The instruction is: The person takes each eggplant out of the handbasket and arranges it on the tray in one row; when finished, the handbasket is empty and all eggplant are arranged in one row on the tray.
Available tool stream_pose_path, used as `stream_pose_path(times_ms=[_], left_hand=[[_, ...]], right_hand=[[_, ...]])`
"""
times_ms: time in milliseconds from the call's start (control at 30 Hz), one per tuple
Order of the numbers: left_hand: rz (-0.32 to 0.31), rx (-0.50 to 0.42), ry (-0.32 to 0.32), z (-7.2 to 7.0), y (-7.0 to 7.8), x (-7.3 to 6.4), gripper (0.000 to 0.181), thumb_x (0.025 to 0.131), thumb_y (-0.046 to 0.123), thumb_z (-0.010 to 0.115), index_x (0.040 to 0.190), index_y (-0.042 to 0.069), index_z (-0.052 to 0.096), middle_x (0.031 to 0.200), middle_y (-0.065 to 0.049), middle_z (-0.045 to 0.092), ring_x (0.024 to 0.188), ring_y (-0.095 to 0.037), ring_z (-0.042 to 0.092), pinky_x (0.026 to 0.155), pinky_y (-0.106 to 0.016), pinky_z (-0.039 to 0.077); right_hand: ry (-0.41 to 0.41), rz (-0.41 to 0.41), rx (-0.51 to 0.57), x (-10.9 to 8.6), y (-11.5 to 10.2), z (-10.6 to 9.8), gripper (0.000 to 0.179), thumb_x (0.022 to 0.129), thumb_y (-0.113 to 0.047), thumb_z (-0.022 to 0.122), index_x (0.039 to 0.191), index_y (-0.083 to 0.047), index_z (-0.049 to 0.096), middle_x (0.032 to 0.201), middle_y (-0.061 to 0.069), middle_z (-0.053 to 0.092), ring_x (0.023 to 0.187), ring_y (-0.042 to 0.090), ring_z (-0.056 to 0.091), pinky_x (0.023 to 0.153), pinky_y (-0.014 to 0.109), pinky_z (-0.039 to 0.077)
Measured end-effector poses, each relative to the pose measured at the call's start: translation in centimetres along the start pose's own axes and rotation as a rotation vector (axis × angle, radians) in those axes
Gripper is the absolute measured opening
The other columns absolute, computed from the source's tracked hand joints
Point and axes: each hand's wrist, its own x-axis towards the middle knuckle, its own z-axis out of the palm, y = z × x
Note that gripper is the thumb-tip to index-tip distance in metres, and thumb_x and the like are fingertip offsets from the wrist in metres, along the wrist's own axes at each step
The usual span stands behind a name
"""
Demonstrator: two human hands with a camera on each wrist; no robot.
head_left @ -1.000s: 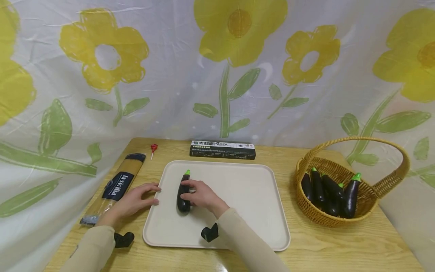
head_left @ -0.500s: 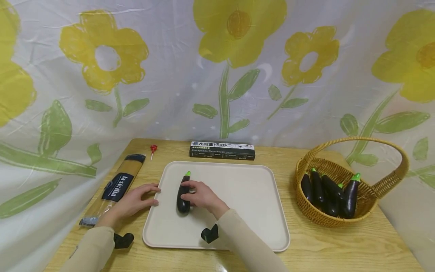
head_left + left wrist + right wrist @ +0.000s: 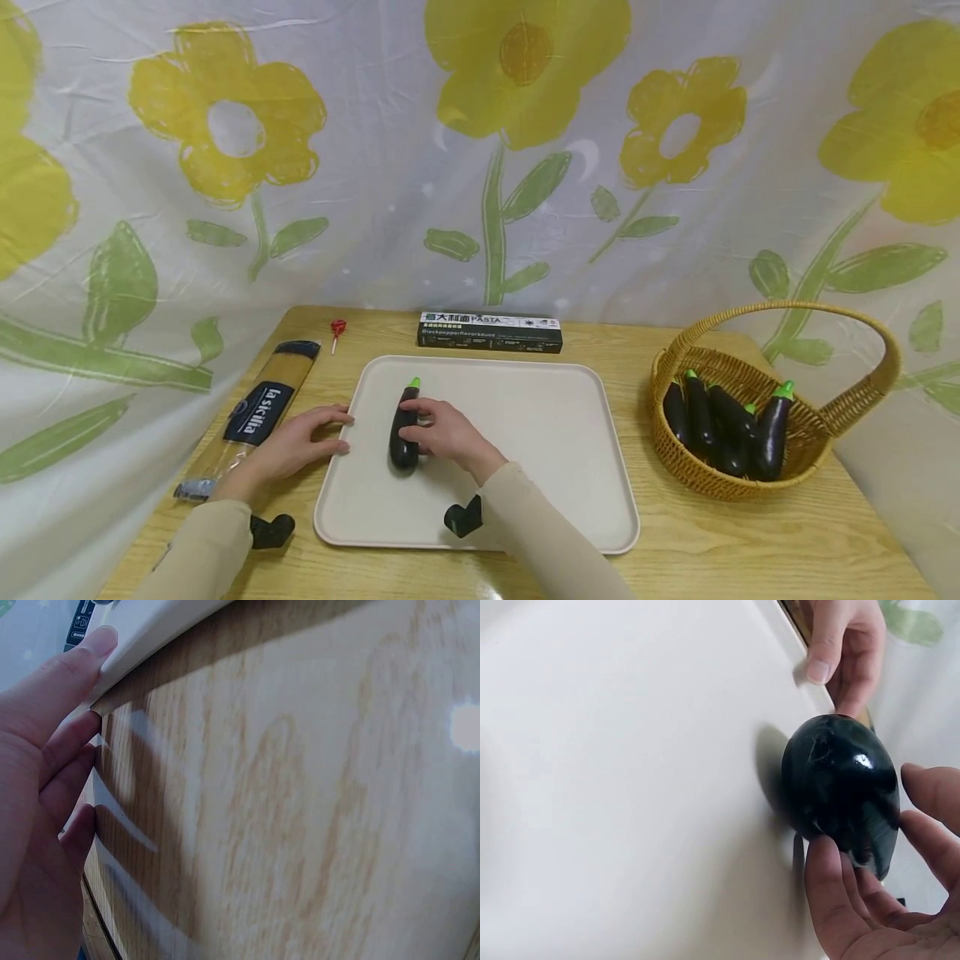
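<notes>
A dark, glossy eggplant (image 3: 402,450) with a bright green stem lies lengthwise over the left part of the cream tray (image 3: 540,450). My right hand (image 3: 452,433) pinches it around the middle from the right side, thumb and fingers on its skin. In the right wrist view the rounded end of the eggplant (image 3: 840,780) faces the camera. My left hand (image 3: 296,442) is at the tray's left edge, fingertips right at the rim. The left wrist view has that thumb (image 3: 56,686) against the rim and the other fingers loosely bent beside it.
A wicker basket (image 3: 697,479) with a tall handle holds several eggplants (image 3: 772,433) at the right. Left of the tray lie a pasta packet (image 3: 262,408) and a red lollipop (image 3: 339,327). A black pasta box (image 3: 489,333) lies behind. A flowered curtain (image 3: 375,217) hangs at the back.
</notes>
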Motion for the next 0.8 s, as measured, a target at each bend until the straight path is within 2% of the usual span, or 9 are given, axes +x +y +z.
stream_pose_path(times_ms=[333, 500, 567, 633, 733, 800], left_hand=[[0.012, 0.007, 0.002, 0.0, 0.1, 0.0, 0.038, 0.089, 0.031, 0.072, 0.12, 0.01, 0.064, 0.142, -0.023, 0.049, 0.134, -0.047, 0.038, 0.108, -0.064, 0.03], [0.018, 0.011, 0.003, 0.0, 0.1, -0.1, 0.039, 0.089, 0.032, 0.072, 0.12, 0.01, 0.064, 0.142, -0.023, 0.048, 0.134, -0.047, 0.038, 0.108, -0.064, 0.03], [0.02, 0.01, 0.003, 0.0, 0.0, -0.1, 0.039, 0.089, 0.032, 0.072, 0.12, 0.01, 0.064, 0.143, -0.023, 0.048, 0.134, -0.047, 0.038, 0.108, -0.064, 0.029], [0.022, 0.011, 0.002, 0.0, 0.0, -0.1, 0.039, 0.089, 0.032, 0.072, 0.12, 0.011, 0.064, 0.143, -0.023, 0.048, 0.134, -0.047, 0.038, 0.108, -0.064, 0.029], [0.026, 0.011, 0.003, 0.0, -0.1, -0.1, 0.039, 0.089, 0.032, 0.072, 0.121, 0.011, 0.064, 0.143, -0.023, 0.048, 0.134, -0.047, 0.038, 0.108, -0.064, 0.029], [0.03, 0.012, 0.003, 0.0, -0.1, -0.1, 0.039, 0.089, 0.033, 0.072, 0.121, 0.011, 0.064, 0.143, -0.023, 0.048, 0.134, -0.047, 0.038, 0.108, -0.064, 0.03]], right_hand=[[0.01, 0.008, 0.013, -0.1, -0.1, 0.0, 0.044, 0.089, -0.015, 0.071, 0.131, -0.01, 0.06, 0.129, 0.013, 0.057, 0.086, 0.014, 0.065, 0.067, 0.028, 0.057], [0.023, -0.007, -0.026, -0.8, -0.1, -0.5, 0.044, 0.09, -0.016, 0.07, 0.132, -0.011, 0.06, 0.129, 0.016, 0.058, 0.083, 0.017, 0.066, 0.067, 0.031, 0.057], [0.031, -0.019, -0.058, -1.2, 0.0, -1.0, 0.044, 0.09, -0.017, 0.07, 0.132, -0.011, 0.059, 0.133, 0.017, 0.056, 0.089, 0.021, 0.067, 0.068, 0.032, 0.057], [0.033, -0.037, -0.085, -1.8, 0.0, -1.7, 0.044, 0.091, -0.018, 0.069, 0.133, -0.012, 0.059, 0.138, 0.016, 0.053, 0.101, 0.027, 0.066, 0.071, 0.033, 0.058], [0.04, -0.074, -0.143, -3.0, 0.1, -3.2, 0.044, 0.092, -0.021, 0.068, 0.134, -0.013, 0.059, 0.141, 0.013, 0.05, 0.115, 0.031, 0.061, 0.082, 0.036, 0.056], [0.043, -0.095, -0.17, -4.1, 0.0, -4.5, 0.044, 0.092, -0.023, 0.068, 0.135, -0.015, 0.059, 0.141, 0.012, 0.05, 0.117, 0.032, 0.06, 0.087, 0.038, 0.055]])
